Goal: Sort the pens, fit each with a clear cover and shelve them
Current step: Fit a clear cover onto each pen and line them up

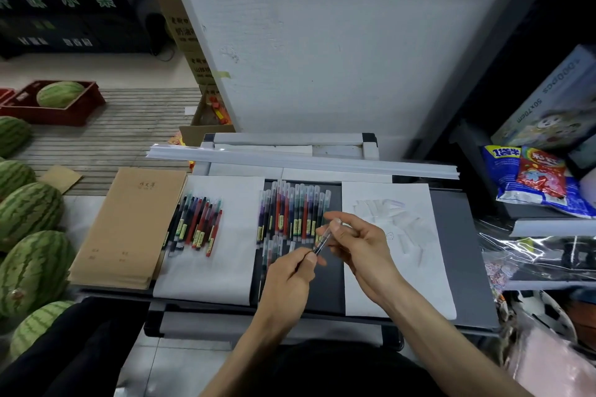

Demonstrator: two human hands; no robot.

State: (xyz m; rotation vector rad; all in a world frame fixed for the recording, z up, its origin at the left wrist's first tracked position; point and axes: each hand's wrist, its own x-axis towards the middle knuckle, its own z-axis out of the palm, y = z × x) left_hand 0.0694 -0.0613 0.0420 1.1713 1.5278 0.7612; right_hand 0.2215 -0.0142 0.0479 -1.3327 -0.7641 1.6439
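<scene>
A dark pen (320, 247) hangs above the grey table, and my left hand (292, 271) pinches its lower end. My right hand (354, 242) pinches a clear cover (329, 232) that sits over the pen's upper end. Several uncovered pens (196, 222) lie in a row on white paper at the left. In the middle, on the dark surface, lie several covered pens (293, 213). Loose clear covers (396, 222) are heaped on the white paper at the right.
A stack of brown notebooks (129, 226) lies at the table's left end. A long white rail (303, 161) crosses the back of the table (464, 267). Watermelons (29, 216) sit on the floor at left. Shelves with packets (535, 180) stand at right.
</scene>
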